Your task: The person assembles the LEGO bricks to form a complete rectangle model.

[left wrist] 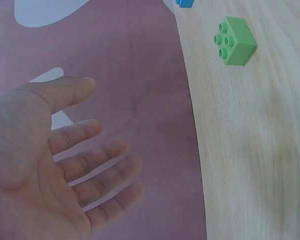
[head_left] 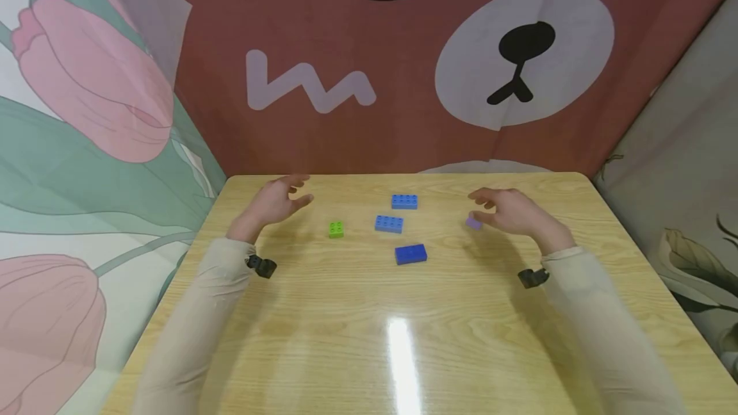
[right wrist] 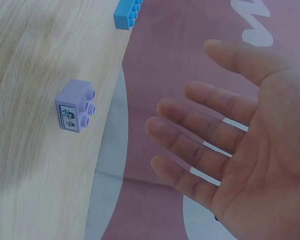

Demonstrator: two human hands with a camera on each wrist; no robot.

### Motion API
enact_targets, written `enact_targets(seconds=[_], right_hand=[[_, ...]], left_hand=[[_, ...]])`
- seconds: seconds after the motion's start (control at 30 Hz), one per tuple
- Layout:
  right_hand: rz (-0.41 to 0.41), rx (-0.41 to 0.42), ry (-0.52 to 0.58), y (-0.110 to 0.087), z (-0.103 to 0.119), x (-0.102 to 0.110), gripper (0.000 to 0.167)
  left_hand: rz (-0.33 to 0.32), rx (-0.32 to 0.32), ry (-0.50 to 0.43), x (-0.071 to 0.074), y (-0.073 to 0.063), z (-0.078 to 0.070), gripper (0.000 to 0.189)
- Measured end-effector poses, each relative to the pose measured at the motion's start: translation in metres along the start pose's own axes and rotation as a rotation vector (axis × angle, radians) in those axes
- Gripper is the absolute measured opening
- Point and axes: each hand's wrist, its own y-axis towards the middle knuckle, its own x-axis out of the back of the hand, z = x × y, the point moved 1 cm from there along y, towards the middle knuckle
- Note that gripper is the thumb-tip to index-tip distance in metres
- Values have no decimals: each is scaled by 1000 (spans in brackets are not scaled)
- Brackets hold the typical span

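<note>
My left hand (head_left: pixel 275 202) hovers over the left side of the table with fingers spread and nothing in them. The nearest thing to it is a small green toy brick (head_left: pixel 336 230) with studs on top, also seen in the left wrist view. On the other side my right hand (head_left: pixel 510 212), likewise holding nothing, is held above a small purple brick (head_left: pixel 474 223) and partly overlaps it in the head view. A printed picture shows on one side of the purple brick (right wrist: pixel 72 106) in the right wrist view.
Between the hands lie two lighter blue bricks, one farther back (head_left: pixel 405 202) and one nearer (head_left: pixel 389 224), plus a dark blue brick (head_left: pixel 410 254) closer to me. A patterned cloth (head_left: pixel 346 139) hangs behind the wooden table's (head_left: pixel 323 338) far edge.
</note>
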Motion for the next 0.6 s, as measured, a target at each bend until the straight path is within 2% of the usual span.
enact_targets(seconds=[0.37,0.6], right_hand=[[21,6,40,-1,7,-7,50],[2,34,40,0,9,-13,50]], left_hand=[[-8,-21,-11,-3,-1,-1,57],[-32,-49,-25,-6,0,0,54]])
